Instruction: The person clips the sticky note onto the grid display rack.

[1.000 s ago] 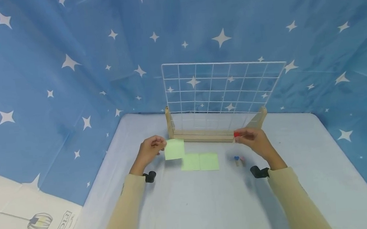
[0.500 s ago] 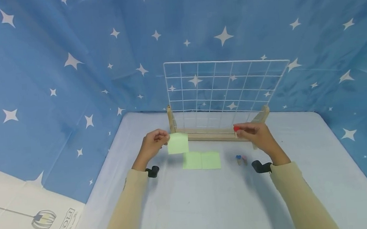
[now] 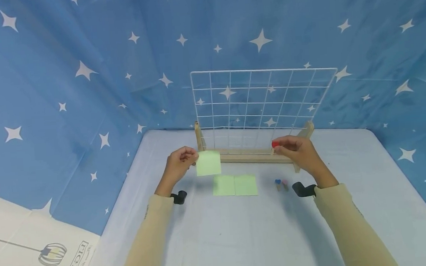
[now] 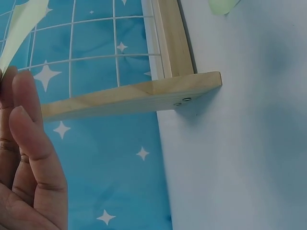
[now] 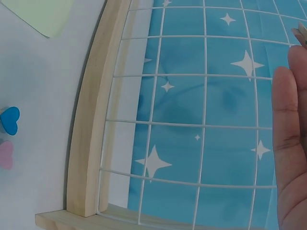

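Observation:
My left hand point(image 3: 178, 165) pinches a pale green sticky note point(image 3: 208, 163) by its left edge, lifted off the table in front of the wire grid's left end. In the left wrist view, part of that note point(image 4: 23, 24) shows above the fingers. With thumb and forefinger my right hand point(image 3: 300, 154) holds a small clothespin with a red top point(image 3: 275, 144), near the grid's right foot. Two more green notes point(image 3: 224, 185) lie side by side on the table. To their right lie a blue heart clothespin point(image 3: 278, 182) and a pink heart clothespin point(image 3: 285, 183).
A white wire grid point(image 3: 259, 100) stands in a wooden base point(image 3: 252, 158) toward the back of the white table point(image 3: 221, 241). Behind it hangs a blue cloth with stars point(image 3: 147, 59). A printed white sheet or bag point(image 3: 23, 252) is at the lower left.
Both hands have risen slightly and shifted toward the grid, carrying the green note and the red clothespin. The head view has shifted slightly. The notes and clothespins on the table stay put.

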Available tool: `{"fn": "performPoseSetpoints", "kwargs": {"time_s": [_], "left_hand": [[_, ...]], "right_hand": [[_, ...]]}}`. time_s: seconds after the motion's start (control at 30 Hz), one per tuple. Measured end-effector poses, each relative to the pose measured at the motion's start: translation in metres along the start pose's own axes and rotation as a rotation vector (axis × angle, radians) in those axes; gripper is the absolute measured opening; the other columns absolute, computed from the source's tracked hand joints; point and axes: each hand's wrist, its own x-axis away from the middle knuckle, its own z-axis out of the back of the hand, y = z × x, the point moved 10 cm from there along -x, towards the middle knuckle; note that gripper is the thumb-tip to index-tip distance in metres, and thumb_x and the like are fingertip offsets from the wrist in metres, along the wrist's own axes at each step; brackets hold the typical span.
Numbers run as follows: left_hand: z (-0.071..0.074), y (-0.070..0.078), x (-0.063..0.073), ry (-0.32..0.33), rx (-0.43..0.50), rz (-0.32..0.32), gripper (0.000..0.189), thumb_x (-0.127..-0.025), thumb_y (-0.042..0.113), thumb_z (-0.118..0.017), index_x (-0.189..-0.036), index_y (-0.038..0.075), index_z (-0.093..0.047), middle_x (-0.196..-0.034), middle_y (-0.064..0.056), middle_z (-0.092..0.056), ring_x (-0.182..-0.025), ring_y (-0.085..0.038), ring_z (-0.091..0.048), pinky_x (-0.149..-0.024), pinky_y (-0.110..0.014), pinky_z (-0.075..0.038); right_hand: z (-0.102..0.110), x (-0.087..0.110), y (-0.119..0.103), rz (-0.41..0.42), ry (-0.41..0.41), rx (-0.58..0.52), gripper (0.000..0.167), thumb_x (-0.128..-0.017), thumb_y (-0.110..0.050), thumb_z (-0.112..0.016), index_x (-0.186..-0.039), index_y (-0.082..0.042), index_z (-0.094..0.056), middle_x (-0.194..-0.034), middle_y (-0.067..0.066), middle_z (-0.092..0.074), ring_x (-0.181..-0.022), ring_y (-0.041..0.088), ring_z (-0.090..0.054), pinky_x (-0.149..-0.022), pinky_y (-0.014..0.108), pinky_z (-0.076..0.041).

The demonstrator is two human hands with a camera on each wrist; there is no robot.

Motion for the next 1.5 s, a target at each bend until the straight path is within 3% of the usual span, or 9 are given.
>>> {"fn": "performPoseSetpoints", "kwargs": {"time_s": [0.1,0.27,0.43,0.7,0.87,1.17,1.5], "left_hand": [[-0.001,0.002,-0.001,0.004,-0.001,-0.011,0.022,-0.108,0.024,-0.072,-0.115,0.003,-0.074,-0.097,-0.009,-0.077,-0.093,-0.036,-0.074,-0.075,-0.034,-0.055],[-0.001,0.005,-0.001,0.011,0.010,-0.024,0.021,-0.108,0.024,-0.072,-0.115,0.004,-0.075,-0.097,-0.010,-0.077,-0.096,-0.042,-0.073,-0.075,-0.036,-0.056],[0.000,0.010,-0.002,0.015,0.006,-0.041,0.022,-0.108,0.025,-0.072,-0.116,0.005,-0.075,-0.098,-0.008,-0.076,-0.093,-0.036,-0.073,-0.074,-0.032,-0.056],[0.001,0.025,-0.005,0.021,0.033,-0.079,0.021,-0.108,0.024,-0.072,-0.116,0.005,-0.075,-0.099,-0.010,-0.074,-0.093,-0.039,-0.069,-0.081,-0.055,-0.058],[0.006,0.031,-0.007,0.033,0.026,-0.088,0.020,-0.108,0.022,-0.072,-0.116,0.004,-0.075,-0.099,-0.010,-0.075,-0.091,-0.035,-0.069,-0.078,-0.047,-0.058],[0.008,0.044,-0.011,0.037,0.019,-0.124,0.022,-0.108,0.023,-0.071,-0.118,0.004,-0.075,-0.101,-0.011,-0.075,-0.094,-0.039,-0.070,-0.075,-0.034,-0.055],[0.008,0.062,-0.013,0.035,0.044,-0.165,0.021,-0.108,0.022,-0.072,-0.117,0.003,-0.075,-0.101,-0.011,-0.076,-0.091,-0.028,-0.071,-0.076,-0.030,-0.055]], "right_hand": [[-0.001,-0.001,-0.003,0.010,0.000,0.008,0.021,-0.101,0.003,-0.073,-0.120,0.012,-0.074,-0.111,0.030,-0.075,-0.090,-0.005,-0.071,-0.084,0.013,-0.057],[-0.001,-0.004,-0.007,0.014,-0.001,0.007,0.021,-0.101,0.004,-0.074,-0.120,0.012,-0.074,-0.110,0.023,-0.077,-0.091,-0.005,-0.071,-0.085,0.013,-0.057],[-0.003,-0.006,-0.011,0.004,-0.010,0.005,0.025,-0.101,0.003,-0.073,-0.125,0.013,-0.072,-0.111,0.024,-0.077,-0.091,-0.005,-0.071,-0.085,0.013,-0.057],[-0.005,-0.013,-0.021,0.004,-0.023,0.036,0.028,-0.102,0.002,-0.072,-0.129,0.013,-0.069,-0.113,0.031,-0.074,-0.090,-0.006,-0.070,-0.084,0.013,-0.057],[-0.006,-0.019,-0.028,0.016,-0.038,0.039,0.025,-0.103,0.002,-0.071,-0.126,0.013,-0.071,-0.116,0.033,-0.073,-0.092,-0.005,-0.070,-0.086,0.012,-0.056],[-0.007,-0.024,-0.034,0.020,-0.032,0.068,0.027,-0.103,0.000,-0.071,-0.128,0.013,-0.070,-0.118,0.032,-0.074,-0.093,-0.009,-0.067,-0.088,0.009,-0.053],[-0.012,-0.026,-0.037,0.026,-0.034,0.078,0.025,-0.103,0.001,-0.071,-0.125,0.012,-0.072,-0.117,0.032,-0.074,-0.093,-0.009,-0.066,-0.087,0.009,-0.054]]}}
